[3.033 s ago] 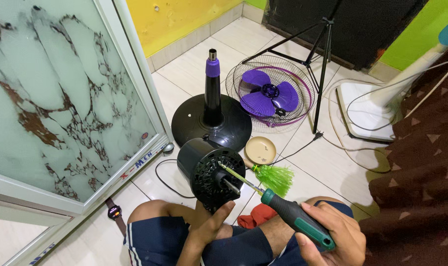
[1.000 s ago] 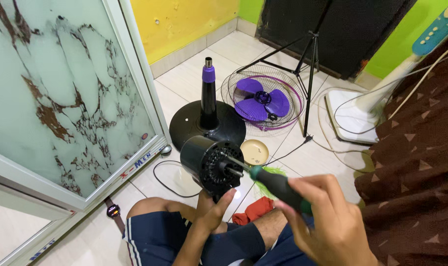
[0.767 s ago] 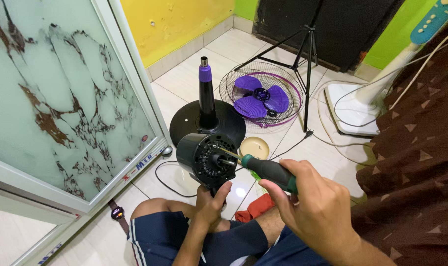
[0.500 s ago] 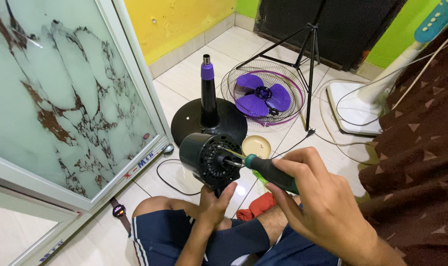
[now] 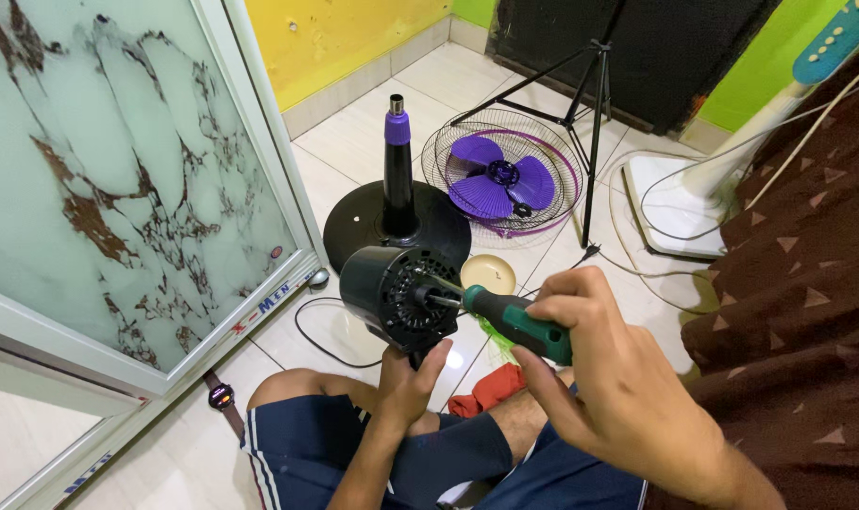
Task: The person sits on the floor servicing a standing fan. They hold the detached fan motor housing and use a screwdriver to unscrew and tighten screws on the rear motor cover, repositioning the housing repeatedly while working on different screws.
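Observation:
My left hand [image 5: 409, 380] grips the underside of a black fan motor housing [image 5: 398, 296], holding it up above my lap. My right hand [image 5: 607, 368] is closed around the green and black handle of a screwdriver [image 5: 510, 321]. Its metal tip rests against the vented back face of the housing. Just behind stands the black round fan base [image 5: 354, 231] with its black and purple pole [image 5: 397, 156].
A wire fan guard [image 5: 439, 156] with purple blades [image 5: 500, 178] lies on the tiled floor. A black tripod [image 5: 595, 94], a small round cream cap [image 5: 487, 273], a red cloth [image 5: 486, 391], a wristwatch [image 5: 220, 397], a white fan base [image 5: 670, 203], a marbled glass door [image 5: 99, 161], brown cloth [image 5: 807, 283].
My right hand has drawn closer and higher on the screwdriver, and the tip has come onto the housing's back face. The housing has been lifted and turned a little toward me.

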Available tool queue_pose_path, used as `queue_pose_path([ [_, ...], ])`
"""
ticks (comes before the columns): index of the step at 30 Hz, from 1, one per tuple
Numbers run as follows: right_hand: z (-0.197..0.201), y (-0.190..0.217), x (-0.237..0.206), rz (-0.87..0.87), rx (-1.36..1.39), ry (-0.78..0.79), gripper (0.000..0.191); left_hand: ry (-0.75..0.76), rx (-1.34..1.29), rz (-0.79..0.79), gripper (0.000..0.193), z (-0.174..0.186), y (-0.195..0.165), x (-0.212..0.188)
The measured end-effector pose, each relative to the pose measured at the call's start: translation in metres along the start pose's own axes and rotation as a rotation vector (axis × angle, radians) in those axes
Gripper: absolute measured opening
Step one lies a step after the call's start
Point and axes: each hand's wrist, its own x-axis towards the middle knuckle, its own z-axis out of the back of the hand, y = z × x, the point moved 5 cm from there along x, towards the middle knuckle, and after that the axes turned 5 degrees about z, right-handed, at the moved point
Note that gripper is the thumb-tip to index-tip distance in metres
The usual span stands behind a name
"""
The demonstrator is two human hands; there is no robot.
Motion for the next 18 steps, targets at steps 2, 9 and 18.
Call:
queue_pose_path([
  [2, -0.003, -0.003, 0.001, -0.025, -0.117, -0.008, 0.041, 0.003, 0.021, 0.001, 0.024, -0.002, 0.001, 0.0],
  [9, 0.0, -0.007, 0.003, -0.114, -0.109, 0.094, 0.046, -0.035, -0.072, -0.019, 0.026, -0.001, -0.005, -0.001],
  [18, -0.004, -0.021, 0.004, -0.299, -0.404, 0.064, 0.037, -0.02, -0.051, -0.089, 0.028, -0.004, -0.006, -0.002],
])
